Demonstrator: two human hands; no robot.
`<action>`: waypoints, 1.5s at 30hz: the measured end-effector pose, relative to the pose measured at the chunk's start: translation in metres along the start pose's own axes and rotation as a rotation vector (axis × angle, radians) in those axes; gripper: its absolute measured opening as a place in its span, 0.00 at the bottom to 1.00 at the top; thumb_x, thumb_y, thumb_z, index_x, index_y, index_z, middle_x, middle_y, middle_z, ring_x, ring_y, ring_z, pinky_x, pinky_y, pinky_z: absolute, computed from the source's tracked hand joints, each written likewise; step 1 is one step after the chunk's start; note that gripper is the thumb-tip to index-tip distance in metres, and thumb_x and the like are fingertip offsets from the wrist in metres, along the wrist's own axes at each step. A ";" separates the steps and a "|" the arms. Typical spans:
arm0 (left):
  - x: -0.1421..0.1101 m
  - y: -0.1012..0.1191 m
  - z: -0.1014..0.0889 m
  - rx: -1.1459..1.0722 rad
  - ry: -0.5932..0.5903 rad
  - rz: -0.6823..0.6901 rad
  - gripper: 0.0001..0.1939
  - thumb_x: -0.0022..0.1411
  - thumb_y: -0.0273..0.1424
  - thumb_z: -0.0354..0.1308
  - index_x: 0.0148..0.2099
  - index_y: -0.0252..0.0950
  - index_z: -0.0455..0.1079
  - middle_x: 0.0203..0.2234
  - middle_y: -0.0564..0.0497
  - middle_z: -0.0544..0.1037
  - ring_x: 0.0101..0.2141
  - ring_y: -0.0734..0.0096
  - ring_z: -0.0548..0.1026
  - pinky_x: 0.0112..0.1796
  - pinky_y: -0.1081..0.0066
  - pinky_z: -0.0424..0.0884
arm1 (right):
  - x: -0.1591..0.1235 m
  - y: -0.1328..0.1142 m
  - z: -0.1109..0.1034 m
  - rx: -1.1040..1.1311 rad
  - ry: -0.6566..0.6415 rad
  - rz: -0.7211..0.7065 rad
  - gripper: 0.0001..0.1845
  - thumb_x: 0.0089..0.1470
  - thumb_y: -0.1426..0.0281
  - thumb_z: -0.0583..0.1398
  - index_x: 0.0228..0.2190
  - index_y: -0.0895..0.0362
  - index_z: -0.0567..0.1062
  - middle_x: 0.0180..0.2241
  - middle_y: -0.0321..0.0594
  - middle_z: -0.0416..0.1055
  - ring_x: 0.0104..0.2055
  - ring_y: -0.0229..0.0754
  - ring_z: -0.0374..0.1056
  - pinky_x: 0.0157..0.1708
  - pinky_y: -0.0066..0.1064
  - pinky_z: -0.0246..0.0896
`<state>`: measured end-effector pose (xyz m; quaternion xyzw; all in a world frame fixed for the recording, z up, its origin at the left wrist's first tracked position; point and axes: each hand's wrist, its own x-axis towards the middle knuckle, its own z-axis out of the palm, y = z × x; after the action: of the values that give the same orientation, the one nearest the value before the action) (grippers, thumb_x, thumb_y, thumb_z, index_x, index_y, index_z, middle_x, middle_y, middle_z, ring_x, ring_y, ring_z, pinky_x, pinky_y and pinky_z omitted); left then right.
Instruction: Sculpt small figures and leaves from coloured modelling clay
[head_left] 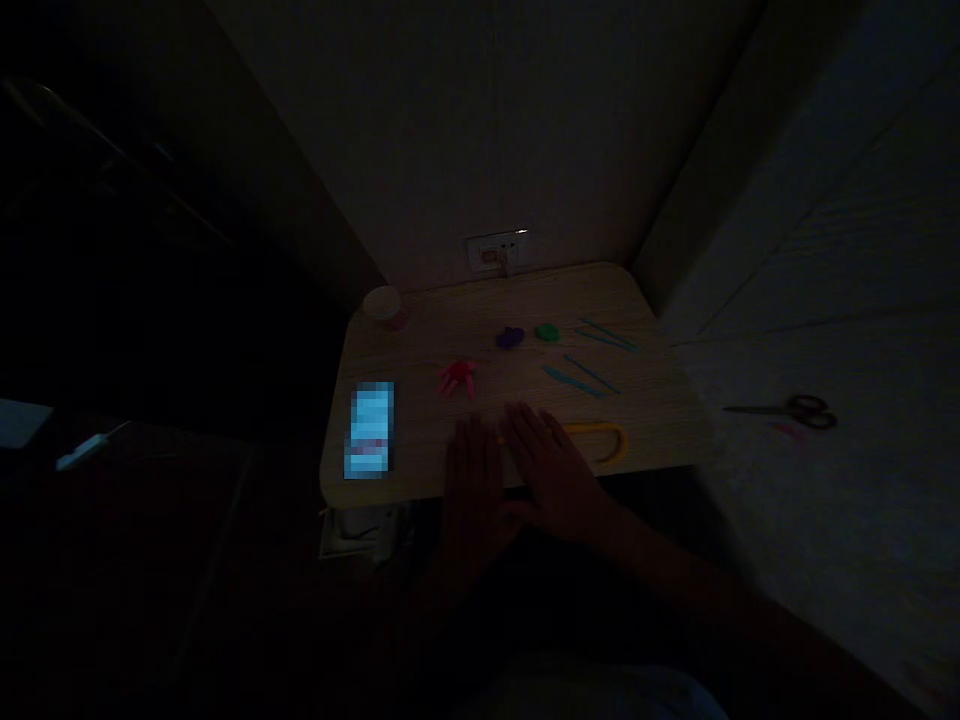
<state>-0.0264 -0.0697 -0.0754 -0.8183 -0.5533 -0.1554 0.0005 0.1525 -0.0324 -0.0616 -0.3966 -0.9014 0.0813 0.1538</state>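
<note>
My left hand (474, 480) lies flat near the front edge of the small wooden table (420, 440), its fingers stretched forward. My right hand (556, 468) is flat beside it, fingers extended, over a thin yellow-orange strand (621, 440) that looks like modelling clay. The strand shows between my hands and curls into a hook at the right; the part below my right hand is hidden. Beyond my left hand sits a small red and pink figure (459, 374) with several legs. Farther back are a purple lump (510, 337) and a green lump (547, 332), both clay-like.
Several thin blue-green sticks (574, 381) lie on the table's right side. A lit phone (369, 430) rests at the left, with a small tub (384, 306) behind it. A wall socket (497, 252) is at the back. Scissors (806, 411) lie on the pale surface at right. Light is dim.
</note>
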 end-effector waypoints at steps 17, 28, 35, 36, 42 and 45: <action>0.013 -0.004 0.001 0.015 0.012 -0.010 0.47 0.64 0.40 0.55 0.76 0.21 0.44 0.74 0.26 0.50 0.74 0.35 0.46 0.68 0.39 0.52 | 0.012 0.002 0.001 -0.001 0.000 0.044 0.54 0.65 0.40 0.51 0.71 0.70 0.54 0.75 0.62 0.45 0.78 0.62 0.37 0.74 0.60 0.36; 0.001 0.016 0.003 0.127 -0.010 -0.081 0.43 0.65 0.35 0.55 0.76 0.23 0.48 0.74 0.27 0.51 0.74 0.31 0.47 0.68 0.38 0.52 | -0.003 -0.010 0.000 0.001 -0.007 0.045 0.57 0.62 0.37 0.52 0.72 0.70 0.55 0.75 0.63 0.44 0.78 0.68 0.36 0.73 0.62 0.35; 0.025 0.008 0.000 0.099 -0.043 -0.100 0.44 0.63 0.36 0.57 0.75 0.23 0.50 0.74 0.28 0.52 0.73 0.31 0.48 0.68 0.38 0.51 | 0.026 -0.001 -0.004 -0.009 -0.002 0.104 0.54 0.64 0.38 0.50 0.70 0.70 0.59 0.74 0.64 0.48 0.77 0.68 0.40 0.73 0.63 0.36; 0.020 0.008 -0.001 0.094 -0.044 -0.092 0.45 0.63 0.37 0.57 0.76 0.24 0.49 0.74 0.28 0.51 0.73 0.32 0.48 0.68 0.37 0.51 | 0.021 -0.002 -0.004 -0.010 -0.001 0.095 0.55 0.63 0.37 0.50 0.70 0.70 0.58 0.74 0.64 0.47 0.77 0.68 0.39 0.73 0.63 0.35; -0.009 0.017 0.001 0.103 -0.010 -0.043 0.45 0.65 0.37 0.55 0.77 0.23 0.45 0.75 0.27 0.50 0.74 0.31 0.45 0.68 0.36 0.50 | -0.012 -0.013 -0.001 0.001 -0.013 0.025 0.58 0.61 0.37 0.53 0.72 0.69 0.52 0.75 0.62 0.42 0.78 0.66 0.35 0.73 0.63 0.35; 0.002 0.014 0.001 0.085 -0.014 -0.077 0.44 0.65 0.36 0.55 0.77 0.25 0.45 0.74 0.29 0.51 0.74 0.32 0.47 0.68 0.37 0.52 | -0.001 -0.008 0.000 0.007 -0.003 0.044 0.56 0.63 0.38 0.52 0.72 0.69 0.54 0.75 0.62 0.44 0.78 0.65 0.35 0.73 0.62 0.35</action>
<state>-0.0131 -0.0733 -0.0735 -0.7969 -0.5903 -0.1258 0.0251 0.1477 -0.0389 -0.0598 -0.4157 -0.8923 0.0887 0.1519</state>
